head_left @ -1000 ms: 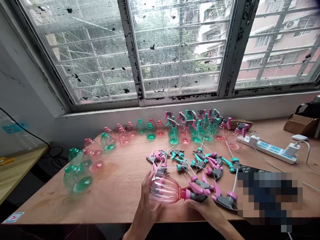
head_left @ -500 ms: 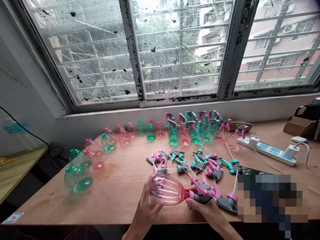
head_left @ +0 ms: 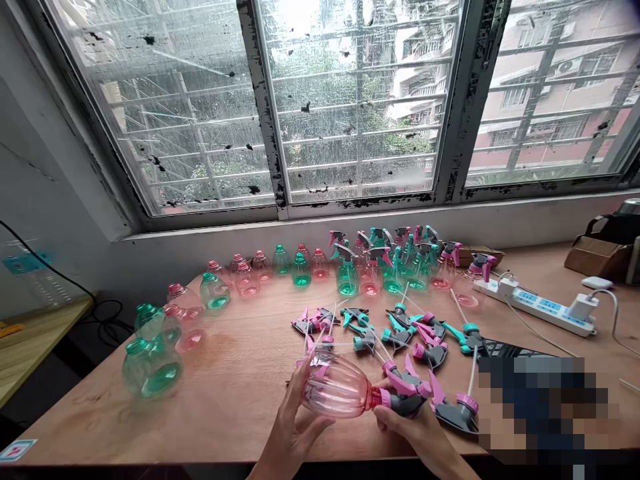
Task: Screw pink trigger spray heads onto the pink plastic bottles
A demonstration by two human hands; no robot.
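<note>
A clear pink bottle [head_left: 335,387] lies sideways above the front of the table, its neck pointing right. My left hand [head_left: 293,427] is closed around its base end. At the neck is a pink and grey trigger spray head [head_left: 407,405], its pink collar against the bottle's mouth; how far it is threaded cannot be seen. My right hand [head_left: 420,433] grips this head near the collar, thumb in front, other fingers mostly hidden. Just beyond the bottle lie several loose spray heads [head_left: 365,340] in pink, teal and grey, with thin white tubes.
Green and pink bottles without heads, such as a green bottle [head_left: 153,373], stand along the left and back. Bottles with spray heads, like a green one [head_left: 347,280], cluster at the back. A power strip [head_left: 545,307], a cardboard box [head_left: 597,257] and a blurred-out patch are at right.
Both hands still hold the bottle and its spray head in nearly the same pose. The view has shifted slightly, and my left thumb sits a little farther right under the bottle.
</note>
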